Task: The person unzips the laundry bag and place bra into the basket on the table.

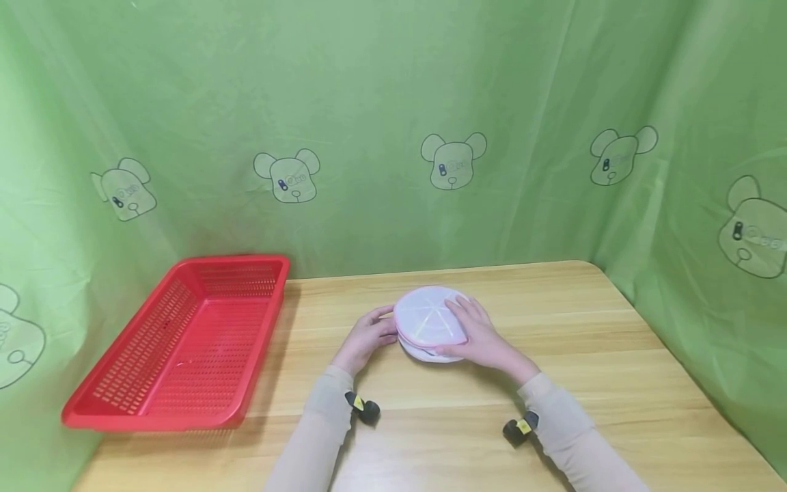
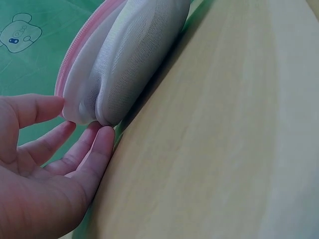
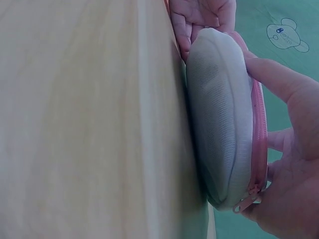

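A round white mesh laundry bag (image 1: 427, 318) with a pink zip round its edge lies on the table, its layers slightly parted at the near left. My left hand (image 1: 367, 335) is at its left side; in the left wrist view, the fingertips (image 2: 103, 137) touch the bag's edge. From the right, my right hand (image 1: 482, 336) grips the bag, thumb at the near rim and fingers over the top. A pink zip pull (image 3: 245, 203) hangs by the right palm in the right wrist view. Whatever is inside the bag is hidden.
A red plastic basket (image 1: 261, 348) with perforated walls stands at the left of the wooden table (image 1: 615, 383). Green curtain (image 1: 369, 82) printed with bear heads hangs behind the table and along both sides. Each wrist wears a small black device.
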`<state>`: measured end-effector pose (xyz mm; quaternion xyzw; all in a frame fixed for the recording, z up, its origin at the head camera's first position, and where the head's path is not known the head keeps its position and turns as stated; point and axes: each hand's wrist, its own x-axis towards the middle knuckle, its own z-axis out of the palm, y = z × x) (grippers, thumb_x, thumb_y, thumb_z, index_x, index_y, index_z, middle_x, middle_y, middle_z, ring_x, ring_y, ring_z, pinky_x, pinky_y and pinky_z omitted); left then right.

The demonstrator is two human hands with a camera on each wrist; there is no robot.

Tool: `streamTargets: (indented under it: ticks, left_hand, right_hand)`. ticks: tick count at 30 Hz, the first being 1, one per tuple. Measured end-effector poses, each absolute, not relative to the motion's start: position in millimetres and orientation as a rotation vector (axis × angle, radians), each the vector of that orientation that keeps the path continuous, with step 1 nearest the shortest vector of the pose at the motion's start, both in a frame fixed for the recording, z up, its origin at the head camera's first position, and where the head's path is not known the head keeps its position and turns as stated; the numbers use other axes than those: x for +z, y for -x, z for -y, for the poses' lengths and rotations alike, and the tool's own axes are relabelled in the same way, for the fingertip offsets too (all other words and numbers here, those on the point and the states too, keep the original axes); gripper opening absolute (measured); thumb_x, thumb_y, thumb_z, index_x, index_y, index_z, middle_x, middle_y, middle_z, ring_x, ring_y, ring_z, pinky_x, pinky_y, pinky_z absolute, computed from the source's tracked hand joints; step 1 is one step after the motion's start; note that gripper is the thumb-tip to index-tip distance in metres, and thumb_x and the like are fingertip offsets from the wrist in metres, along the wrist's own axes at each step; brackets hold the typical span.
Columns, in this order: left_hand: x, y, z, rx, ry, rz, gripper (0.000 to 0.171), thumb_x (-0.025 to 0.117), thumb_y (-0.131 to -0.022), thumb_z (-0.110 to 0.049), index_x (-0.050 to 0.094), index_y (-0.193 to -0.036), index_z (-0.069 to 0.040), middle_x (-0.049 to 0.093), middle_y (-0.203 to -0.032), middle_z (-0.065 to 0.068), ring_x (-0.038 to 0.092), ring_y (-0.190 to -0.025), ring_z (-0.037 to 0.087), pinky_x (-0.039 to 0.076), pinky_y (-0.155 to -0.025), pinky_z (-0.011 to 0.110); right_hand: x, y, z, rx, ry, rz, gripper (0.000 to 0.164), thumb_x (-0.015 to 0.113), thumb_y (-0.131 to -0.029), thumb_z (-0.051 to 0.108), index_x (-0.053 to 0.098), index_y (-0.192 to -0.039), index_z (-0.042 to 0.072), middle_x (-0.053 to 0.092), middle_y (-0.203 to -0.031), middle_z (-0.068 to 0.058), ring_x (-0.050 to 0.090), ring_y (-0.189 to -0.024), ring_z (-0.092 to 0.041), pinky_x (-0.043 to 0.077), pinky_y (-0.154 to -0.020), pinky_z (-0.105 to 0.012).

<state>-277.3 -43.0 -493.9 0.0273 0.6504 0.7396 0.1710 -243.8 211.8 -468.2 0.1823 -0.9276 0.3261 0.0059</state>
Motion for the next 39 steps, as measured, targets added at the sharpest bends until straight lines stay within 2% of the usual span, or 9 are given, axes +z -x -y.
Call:
streamTargets:
  ticks: [11, 16, 26, 39]
  left_hand:
    - [-489.9, 274.9, 43.1, 2.099, -0.07, -1.845, 0.048, 0.056, -0.095, -0.01, 0.047, -0.142, -0.006, 0.065, -0.121, 0.018, 0.065, -0.097, 0.011, 0.054, -0.099, 0.035]
    - [-488.7, 274.6, 43.1, 2.105, -0.074, -1.834, 0.048, 0.058, -0.095, -0.013, 0.047, -0.142, -0.006, 0.065, -0.122, 0.018, 0.066, -0.096, 0.011, 0.055, -0.098, 0.034]
    - [-493.9, 276.9, 40.6, 2.069, -0.11, -1.911, 0.057, 0.067, -0.087, -0.009, 0.047, -0.141, -0.003, 0.061, -0.127, 0.021, 0.066, -0.095, 0.012, 0.057, -0.092, 0.029]
    - [-492.6, 274.9, 38.4, 2.058, -0.088, -1.944, 0.056, 0.068, -0.086, -0.009, 0.049, -0.139, -0.005, 0.061, -0.124, 0.021, 0.065, -0.092, 0.012, 0.058, -0.089, 0.029]
  right_hand:
    - [-468.1, 244.2, -212.5, 1.016, -0.57, 2.911, 0.102, 0.08, -0.074, 0.046, 0.028, -0.152, 0.005, 0.015, -0.16, -0.026, 0.005, -0.146, -0.051, 0.011, -0.112, -0.075]
    - [-466.2, 243.1, -212.7, 1.028, -0.564, 2.914, 0.102, 0.08, -0.075, 0.046, 0.028, -0.152, 0.004, 0.014, -0.16, -0.027, 0.004, -0.146, -0.051, 0.011, -0.112, -0.075]
    - [-464.3, 239.6, -210.4, 1.037, -0.562, 2.923, 0.102, 0.079, -0.075, 0.047, 0.027, -0.152, 0.005, 0.013, -0.16, -0.028, 0.004, -0.145, -0.053, 0.011, -0.112, -0.076]
    - [-462.0, 240.8, -209.7, 0.95, -0.541, 2.94, 0.094, 0.075, -0.078, 0.05, 0.034, -0.15, 0.005, 0.019, -0.158, -0.027, 0.008, -0.145, -0.052, 0.012, -0.112, -0.074]
